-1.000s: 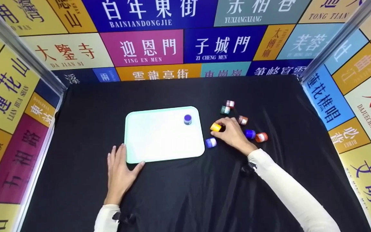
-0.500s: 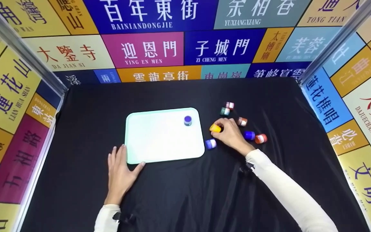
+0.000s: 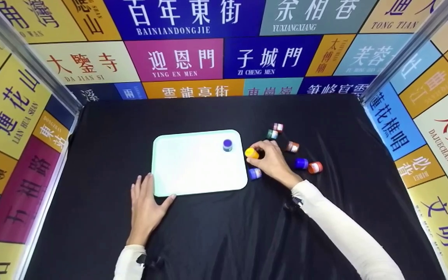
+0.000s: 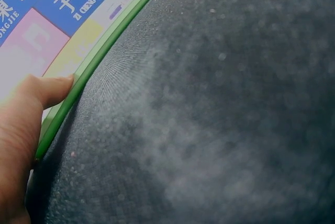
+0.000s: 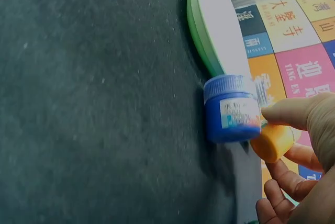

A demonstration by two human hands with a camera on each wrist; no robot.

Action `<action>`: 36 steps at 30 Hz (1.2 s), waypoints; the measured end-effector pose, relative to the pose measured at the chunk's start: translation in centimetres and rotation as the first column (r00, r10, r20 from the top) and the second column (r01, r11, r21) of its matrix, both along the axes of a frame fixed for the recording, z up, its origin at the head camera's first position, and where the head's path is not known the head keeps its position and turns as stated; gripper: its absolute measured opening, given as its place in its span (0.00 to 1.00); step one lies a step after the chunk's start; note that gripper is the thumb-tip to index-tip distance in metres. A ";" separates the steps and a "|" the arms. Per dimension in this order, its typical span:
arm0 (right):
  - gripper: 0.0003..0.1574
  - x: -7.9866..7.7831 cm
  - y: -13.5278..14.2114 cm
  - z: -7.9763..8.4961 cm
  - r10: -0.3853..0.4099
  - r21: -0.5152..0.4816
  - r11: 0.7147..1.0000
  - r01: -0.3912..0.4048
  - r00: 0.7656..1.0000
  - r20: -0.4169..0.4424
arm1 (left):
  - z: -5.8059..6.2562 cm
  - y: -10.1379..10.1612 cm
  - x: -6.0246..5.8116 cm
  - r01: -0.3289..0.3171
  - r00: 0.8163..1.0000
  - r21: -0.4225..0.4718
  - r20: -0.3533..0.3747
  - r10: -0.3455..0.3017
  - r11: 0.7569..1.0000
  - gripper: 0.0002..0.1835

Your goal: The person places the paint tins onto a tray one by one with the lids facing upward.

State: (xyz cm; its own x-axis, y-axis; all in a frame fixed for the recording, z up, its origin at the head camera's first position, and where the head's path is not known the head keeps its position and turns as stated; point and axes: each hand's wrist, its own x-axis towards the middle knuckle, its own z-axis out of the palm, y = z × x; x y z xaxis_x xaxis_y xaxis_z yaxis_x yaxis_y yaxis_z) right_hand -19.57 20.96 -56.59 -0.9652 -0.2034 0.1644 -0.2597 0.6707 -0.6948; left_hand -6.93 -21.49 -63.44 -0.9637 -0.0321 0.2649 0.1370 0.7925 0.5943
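My right hand (image 3: 273, 161) pinches a yellow paint jar (image 3: 252, 153) between thumb and fingers, just outside the right rim of a white tray with a green edge (image 3: 198, 192). In the right wrist view the yellow jar (image 5: 275, 141) is partly hidden behind a blue paint jar (image 5: 233, 109), which lies by the tray. Upright on the tray, near its far right corner, stands a jar with a purple lid (image 3: 227, 145). My left hand (image 3: 145, 208) rests at the tray's near left corner, fingers extended along the left side and thumb touching the near edge.
Right of the tray on black cloth (image 3: 208, 233) lie other paint jars: pink-red (image 3: 278, 127), dark green (image 3: 272, 134), brown (image 3: 292, 146), deep blue (image 3: 301, 163) and orange-red (image 3: 315, 167). Walls with coloured, lettered panels (image 3: 173, 58) enclose the back and sides.
My right hand has moved slightly left with the yellow jar, closer to the tray's right rim. My left hand and the other jars have stayed in place.
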 end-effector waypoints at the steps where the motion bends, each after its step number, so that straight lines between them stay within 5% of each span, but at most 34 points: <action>1: 0.20 0.0 -0.2 0.0 0.003 0.000 1.000 -0.003 1.000 -0.004 | 0.0 0.0 0.0 0.002 1.000 0.000 -0.001 -0.002 1.000 0.56; 19: 0.18 0.4 -3.7 -0.5 0.077 -0.033 0.996 -0.080 0.994 -0.073 | 0.0 -0.1 0.0 0.001 1.000 0.001 0.010 -0.001 1.000 0.56; 36: 0.21 0.5 -6.3 -1.1 0.105 -0.033 0.994 -0.106 0.994 -0.013 | 0.3 0.0 0.0 0.001 0.999 -0.015 0.035 0.000 1.000 0.57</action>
